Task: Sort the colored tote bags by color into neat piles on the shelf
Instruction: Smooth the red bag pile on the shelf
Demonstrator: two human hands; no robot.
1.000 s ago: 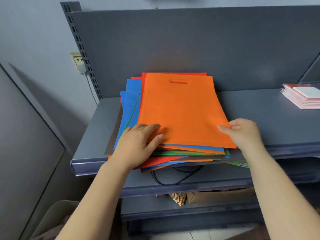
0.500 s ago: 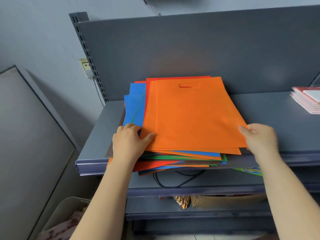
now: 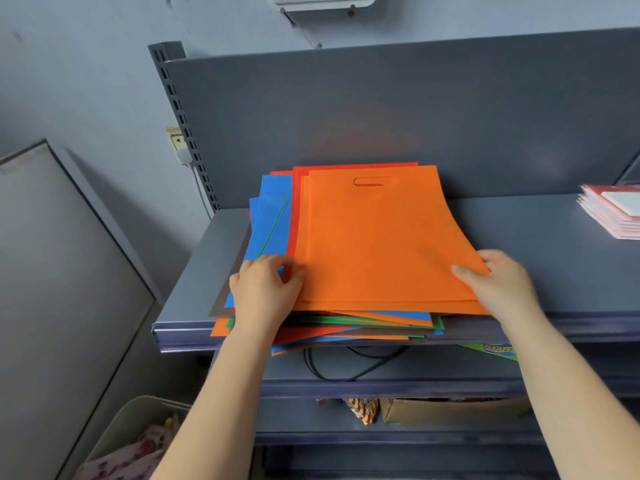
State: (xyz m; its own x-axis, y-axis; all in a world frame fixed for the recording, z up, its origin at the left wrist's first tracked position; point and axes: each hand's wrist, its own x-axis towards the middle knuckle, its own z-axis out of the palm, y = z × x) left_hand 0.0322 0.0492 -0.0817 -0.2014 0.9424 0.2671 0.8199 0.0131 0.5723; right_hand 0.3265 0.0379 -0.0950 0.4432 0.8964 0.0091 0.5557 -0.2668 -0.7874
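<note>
The mixed stack [image 3: 332, 323] of tote bags lies on the grey shelf [image 3: 554, 244], pushed back against its rear panel, its near edges hanging just over the shelf's front lip. On top of the stack sits an orange bag [image 3: 377, 244], cut-out handle toward the rear panel.

The right hand [image 3: 498, 282] pinches the orange bag's near right corner, thumb on top and fingers curled under, probably to peel it off the stack. The left hand [image 3: 266, 289] grips the stack's near left edge, thumb on the orange bag and the other fingers bent over blue sheets, which looks like bracing the stack so only the top layers come away. Whether one orange bag or two is being lifted cannot be told; a second orange edge shows just under the first.

Sorting seems barely begun: red, blue, green and orange edges are still interleaved in the stack, and no single-colour pile is visible on the shelf.

Right of the stack, well apart, a pink stack [image 3: 609, 213] is cut off by the frame edge. Below the shelf, a cable [image 3: 346, 368] and a green printed item [image 3: 491, 351] are partly hidden. How many bags the stack holds is unclear.
</note>
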